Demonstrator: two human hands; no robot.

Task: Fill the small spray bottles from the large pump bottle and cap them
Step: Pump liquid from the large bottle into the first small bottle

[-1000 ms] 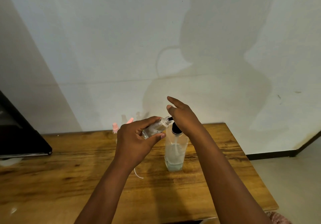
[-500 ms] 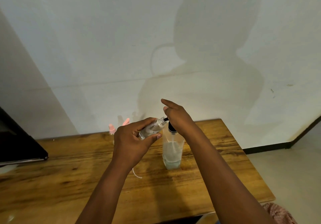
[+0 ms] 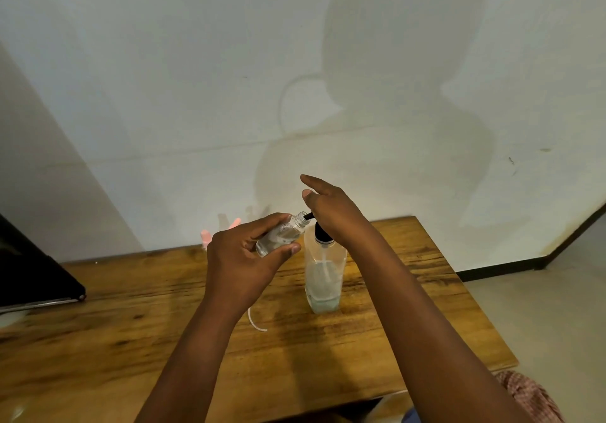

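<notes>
The large clear pump bottle (image 3: 324, 275) stands upright on the wooden table (image 3: 131, 324), with a little pale liquid at its bottom. My right hand (image 3: 331, 209) presses on its black pump head, fingers straight and pointing left. My left hand (image 3: 242, 255) grips a small clear spray bottle (image 3: 280, 235), tilted with its open neck against the black pump nozzle. Liquid shows inside the small bottle. Pink spray caps (image 3: 206, 236) peek out behind my left hand near the wall.
A thin white tube (image 3: 255, 322) lies on the table below my left wrist. A black flat object (image 3: 36, 271) sits at the table's left end. The wall runs close behind the table, and the floor shows to the right.
The view has shifted slightly. Both hands keep their hold at the pump, with the small bottle still at the nozzle.
</notes>
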